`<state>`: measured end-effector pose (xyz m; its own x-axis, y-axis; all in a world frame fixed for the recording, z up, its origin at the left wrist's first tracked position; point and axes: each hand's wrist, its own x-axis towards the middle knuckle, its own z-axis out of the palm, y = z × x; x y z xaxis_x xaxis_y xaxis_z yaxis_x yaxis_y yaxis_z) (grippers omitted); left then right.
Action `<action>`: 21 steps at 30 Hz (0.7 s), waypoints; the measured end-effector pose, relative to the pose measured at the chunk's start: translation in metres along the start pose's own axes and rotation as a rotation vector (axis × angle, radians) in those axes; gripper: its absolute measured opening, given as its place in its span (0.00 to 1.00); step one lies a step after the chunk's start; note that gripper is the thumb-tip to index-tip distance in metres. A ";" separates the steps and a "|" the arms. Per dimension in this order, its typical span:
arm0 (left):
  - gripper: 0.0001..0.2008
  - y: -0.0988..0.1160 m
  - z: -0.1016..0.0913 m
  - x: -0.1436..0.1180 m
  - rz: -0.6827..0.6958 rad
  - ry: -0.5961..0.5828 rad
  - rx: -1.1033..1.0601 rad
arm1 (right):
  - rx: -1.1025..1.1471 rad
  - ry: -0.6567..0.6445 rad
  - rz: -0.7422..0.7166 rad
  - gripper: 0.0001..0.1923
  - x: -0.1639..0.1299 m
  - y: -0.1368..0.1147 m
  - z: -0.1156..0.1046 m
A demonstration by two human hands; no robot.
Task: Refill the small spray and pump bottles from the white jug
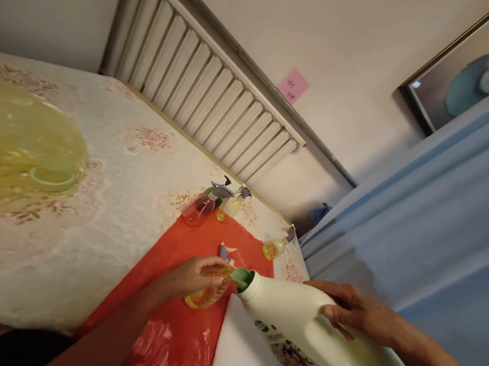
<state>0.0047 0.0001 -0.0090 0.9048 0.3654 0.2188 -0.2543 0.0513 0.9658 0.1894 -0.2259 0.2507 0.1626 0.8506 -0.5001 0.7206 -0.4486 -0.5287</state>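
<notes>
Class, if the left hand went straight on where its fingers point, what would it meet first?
Probably the green spout of the white jug, beside the small bottle that the left hand grips; depth is unclear, so bottle and spout may touch.

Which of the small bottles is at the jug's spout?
The yellow bottle in the left hand, its neck at the green spout. The red bottle, pale bottle and other yellow bottle are touched by neither hand.

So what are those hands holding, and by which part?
The left hand holds a small yellowish bottle near its neck; the right hand holds a big white jug by what looks like its handle.
</notes>
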 end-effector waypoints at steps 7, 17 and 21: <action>0.19 0.003 0.000 0.000 -0.015 0.006 0.008 | -0.008 0.001 0.005 0.29 0.000 0.001 0.000; 0.19 0.002 0.001 -0.001 -0.016 0.000 -0.004 | -0.020 0.004 0.008 0.29 0.000 0.000 -0.001; 0.19 -0.001 0.001 0.001 0.000 0.004 0.004 | -0.014 0.004 0.013 0.30 0.000 0.001 -0.001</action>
<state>0.0057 -0.0004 -0.0099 0.9034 0.3694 0.2179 -0.2524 0.0473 0.9665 0.1913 -0.2262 0.2506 0.1748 0.8457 -0.5043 0.7280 -0.4558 -0.5121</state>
